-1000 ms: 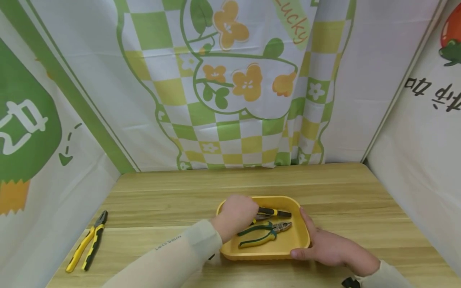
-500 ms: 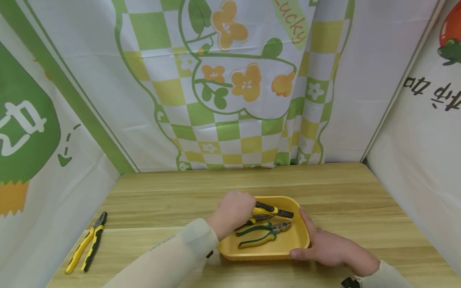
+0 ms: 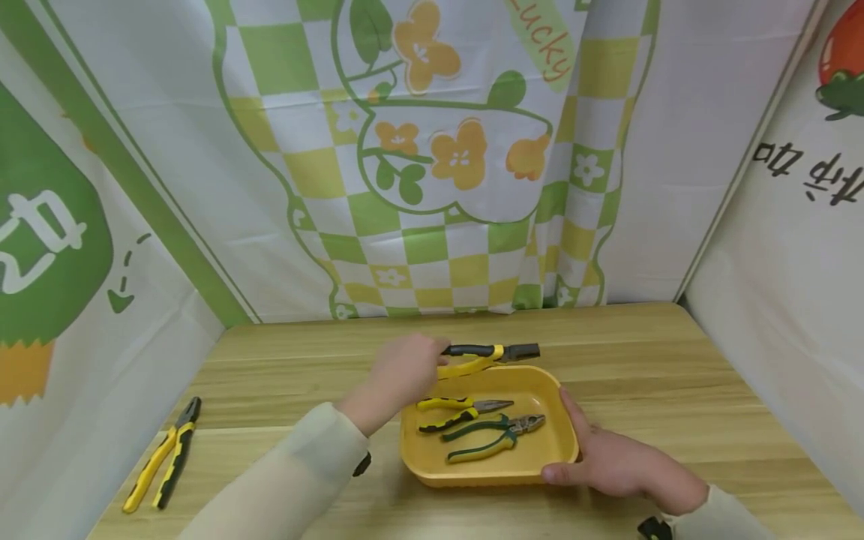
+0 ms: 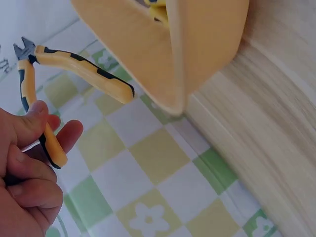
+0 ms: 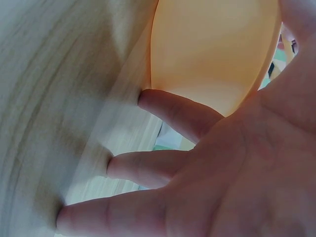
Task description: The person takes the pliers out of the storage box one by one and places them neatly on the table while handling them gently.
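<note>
Holding a pair of yellow and black pliers, the left hand has its thumb and fingers curled around one handle, and the two handles spread apart. The pliers are up by the far edge of a yellow box, with their dark tip pointing to the right. The right hand grabs nothing tight. It rests on the right end of the box with its fingers stretched out wide, and some fingertips touch the wooden counter.

Two more tools lie in the box. The pointy pliers are yellow and black, and the green pliers lie just beside them, closer to the person. Another pair, the far-left pliers, lies on the counter, well apart from the box. Behind everything hangs a checked cloth with flowers.
</note>
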A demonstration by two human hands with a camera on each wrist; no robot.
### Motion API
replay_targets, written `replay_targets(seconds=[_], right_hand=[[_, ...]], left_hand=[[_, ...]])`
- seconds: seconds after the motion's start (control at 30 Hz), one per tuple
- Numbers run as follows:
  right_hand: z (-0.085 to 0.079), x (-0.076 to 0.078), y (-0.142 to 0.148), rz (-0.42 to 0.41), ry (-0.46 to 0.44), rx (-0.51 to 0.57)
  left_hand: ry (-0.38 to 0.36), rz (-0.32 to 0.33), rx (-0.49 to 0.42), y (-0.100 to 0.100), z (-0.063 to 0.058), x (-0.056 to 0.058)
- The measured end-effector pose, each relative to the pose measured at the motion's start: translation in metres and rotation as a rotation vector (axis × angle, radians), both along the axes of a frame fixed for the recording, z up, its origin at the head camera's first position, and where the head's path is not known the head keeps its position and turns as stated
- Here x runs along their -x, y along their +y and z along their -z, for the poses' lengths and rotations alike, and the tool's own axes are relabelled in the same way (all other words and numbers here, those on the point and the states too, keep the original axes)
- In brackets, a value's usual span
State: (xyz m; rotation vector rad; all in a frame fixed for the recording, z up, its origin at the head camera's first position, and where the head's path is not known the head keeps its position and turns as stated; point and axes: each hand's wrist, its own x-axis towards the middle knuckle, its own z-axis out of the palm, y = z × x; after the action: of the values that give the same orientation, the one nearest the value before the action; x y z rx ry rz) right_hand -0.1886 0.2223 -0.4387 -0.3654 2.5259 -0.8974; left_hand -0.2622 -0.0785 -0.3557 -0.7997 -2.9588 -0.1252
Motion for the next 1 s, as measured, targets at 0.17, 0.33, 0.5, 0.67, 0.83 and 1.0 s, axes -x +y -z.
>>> replay_targets(seconds=[0.17, 0.33, 0.5, 0.67, 0.83, 1.0], right_hand=[[0.000, 0.001, 0.000, 0.003, -0.004, -0.006], [-0.001, 0.000, 0.001, 0.004, -0.001, -0.005], [-0.002, -0.001, 0.000, 0.001, 0.005, 0.002], [-0.002, -0.001, 0.000, -0.004, 0.011, 0.000], [-0.001, -0.001, 0.000, 0.005, 0.007, -0.009], [-0.001, 0.000, 0.000, 0.006, 0.003, -0.013]], left_hand=[[0.022, -0.027, -0.069, -0.015, -0.002, 0.007], [0.006, -0.048, -0.178, -0.032, 0.006, 0.015], [-0.143, -0.112, -0.301, -0.058, 0.009, 0.017], [-0.291, -0.218, -0.411, -0.091, 0.015, 0.015], [-0.372, -0.315, -0.445, -0.123, 0.020, 0.012], [-0.390, -0.369, -0.379, -0.151, 0.028, 0.006]])
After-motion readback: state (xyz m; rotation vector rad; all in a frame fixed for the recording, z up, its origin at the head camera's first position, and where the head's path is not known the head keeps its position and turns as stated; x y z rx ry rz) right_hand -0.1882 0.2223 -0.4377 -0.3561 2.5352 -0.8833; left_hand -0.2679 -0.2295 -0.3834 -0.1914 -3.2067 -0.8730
